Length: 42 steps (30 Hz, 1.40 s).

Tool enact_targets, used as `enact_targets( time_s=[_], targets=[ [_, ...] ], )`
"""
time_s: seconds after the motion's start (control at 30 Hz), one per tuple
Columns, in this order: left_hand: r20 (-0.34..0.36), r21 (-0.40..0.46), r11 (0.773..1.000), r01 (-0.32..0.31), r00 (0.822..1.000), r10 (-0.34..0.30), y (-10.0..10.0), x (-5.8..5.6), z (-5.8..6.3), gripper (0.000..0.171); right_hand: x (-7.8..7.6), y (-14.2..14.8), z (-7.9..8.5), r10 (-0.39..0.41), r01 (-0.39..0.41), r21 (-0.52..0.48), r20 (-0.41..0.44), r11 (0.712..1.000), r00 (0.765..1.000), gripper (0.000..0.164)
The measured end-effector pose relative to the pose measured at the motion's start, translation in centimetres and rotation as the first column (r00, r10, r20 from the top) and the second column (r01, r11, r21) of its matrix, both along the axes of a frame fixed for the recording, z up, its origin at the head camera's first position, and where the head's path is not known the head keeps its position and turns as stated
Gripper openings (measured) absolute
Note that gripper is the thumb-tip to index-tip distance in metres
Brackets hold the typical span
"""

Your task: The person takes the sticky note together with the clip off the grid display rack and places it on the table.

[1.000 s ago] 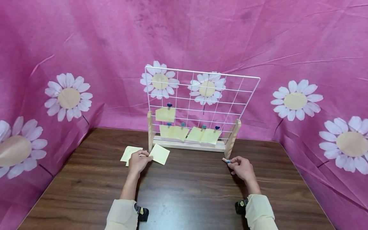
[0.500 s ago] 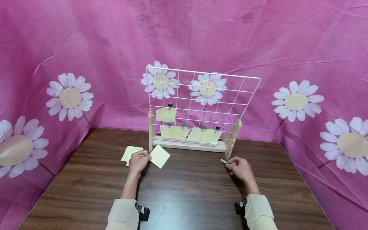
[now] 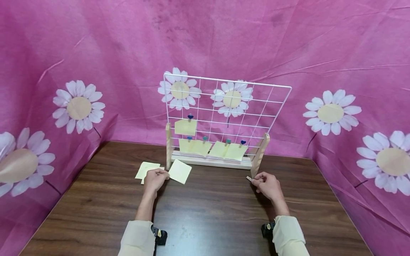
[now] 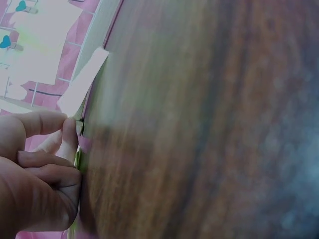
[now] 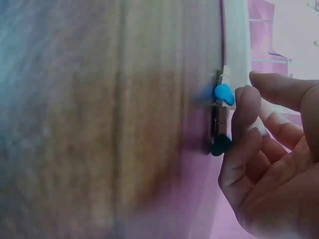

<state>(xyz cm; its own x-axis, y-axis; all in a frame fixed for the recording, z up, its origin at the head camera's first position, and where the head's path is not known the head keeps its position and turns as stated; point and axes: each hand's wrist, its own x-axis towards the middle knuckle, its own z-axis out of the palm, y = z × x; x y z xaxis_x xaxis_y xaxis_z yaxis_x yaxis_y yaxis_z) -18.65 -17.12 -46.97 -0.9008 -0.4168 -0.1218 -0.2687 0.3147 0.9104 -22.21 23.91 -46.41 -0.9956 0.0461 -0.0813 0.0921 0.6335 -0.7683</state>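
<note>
My left hand (image 3: 155, 180) pinches a pale yellow sticky note (image 3: 180, 172) by its near-left edge, between thumb and index finger. More sticky notes (image 3: 145, 170) lie behind and left of that hand, partly covered by it. In the left wrist view the held note (image 4: 84, 84) shows as a thin slanted strip above the fingertips. My right hand (image 3: 268, 185) is low by the table at the rack's right foot, fingers loosely curled. Its fingertips are right at a small wooden clothespin with a blue heart (image 5: 224, 93). Another clothespin with a green heart (image 5: 221, 145) lies beside it.
A white wire grid rack (image 3: 224, 123) with wooden legs (image 3: 260, 154) stands at the back of the wooden table (image 3: 205, 206). Several yellow notes (image 3: 235, 151) hang on its lower left and bottom, under heart clothespins (image 3: 190, 116). A pink flowered cloth (image 3: 134, 42) surrounds the table.
The note in my left hand has tilted and turned slightly at the fingertips. The clothespin at my right fingertips has shifted a little, and its blue heart is now hidden in the head view.
</note>
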Motion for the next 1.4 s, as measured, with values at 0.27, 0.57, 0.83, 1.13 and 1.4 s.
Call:
enact_targets(
  time_s=[0.27, 0.57, 0.83, 1.13, 1.4],
  targets=[
    [0.017, 0.020, 0.999, 0.030, 0.999, -0.030, -0.1, 0.1, 0.1, 0.009, -0.2, -0.7, 0.9, 0.011, -0.011, 0.010, -0.018, 1.000, 1.000, 0.018],
    [0.020, 0.043, 0.998, 0.035, 0.999, -0.036, -0.2, -0.1, 0.0, 0.010, -0.6, -1.8, 2.3, 0.076, -0.070, 0.061, -0.107, 0.996, 0.991, 0.017],
    [-0.003, 0.072, 0.996, 0.044, 0.999, -0.044, -0.2, 0.0, 0.1, 0.011, -0.8, -3.1, 3.9, 0.112, -0.112, 0.006, -0.123, 0.994, 0.986, 0.019],
    [-0.078, 0.199, 0.977, 0.075, 0.995, -0.060, 0.4, -0.4, 0.2, 0.019, -1.0, -4.5, 4.8, 0.139, -0.148, -0.072, -0.123, 0.986, 0.983, 0.021],
    [-0.225, 0.258, 0.958, 0.127, 0.972, -0.068, 1.6, -1.3, 0.9, 0.027, -1.9, -6.4, 6.2, 0.287, -0.326, -0.161, -0.224, 0.932, 0.931, 0.026]
  ],
)
